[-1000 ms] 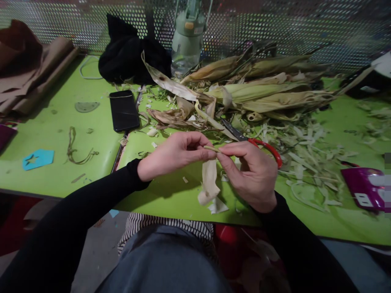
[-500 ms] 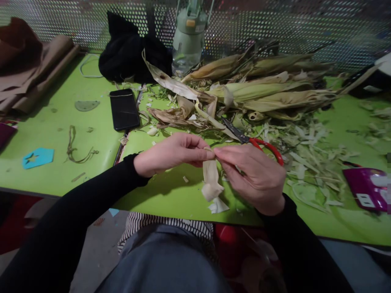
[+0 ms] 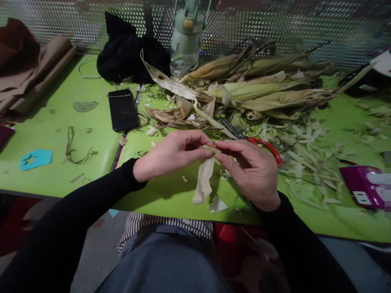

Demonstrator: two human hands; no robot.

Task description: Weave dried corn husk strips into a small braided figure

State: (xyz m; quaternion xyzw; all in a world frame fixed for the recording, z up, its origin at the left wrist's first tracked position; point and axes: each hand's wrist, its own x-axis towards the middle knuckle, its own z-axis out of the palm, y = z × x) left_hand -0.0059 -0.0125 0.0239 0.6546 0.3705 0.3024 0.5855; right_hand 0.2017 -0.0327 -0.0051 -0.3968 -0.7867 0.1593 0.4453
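Head view: a pale cream, ribbon-like corn-husk strip [image 3: 203, 181] is pinched at its narrow top by the left hand [image 3: 175, 155]; its right end is met by thumb and forefinger of the right hand [image 3: 255, 173], whether gripped cannot be told; the strip is suspended over the bright green tabletop [image 3: 166, 195], near dark-bladed, red-handled scissors [image 3: 242, 135].

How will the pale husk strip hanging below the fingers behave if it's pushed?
The husk strip is probably floppy, since it hangs in a wavy bend. It looks thin, so it's likely light. Its dry, papery look suggests it may tear if strained.
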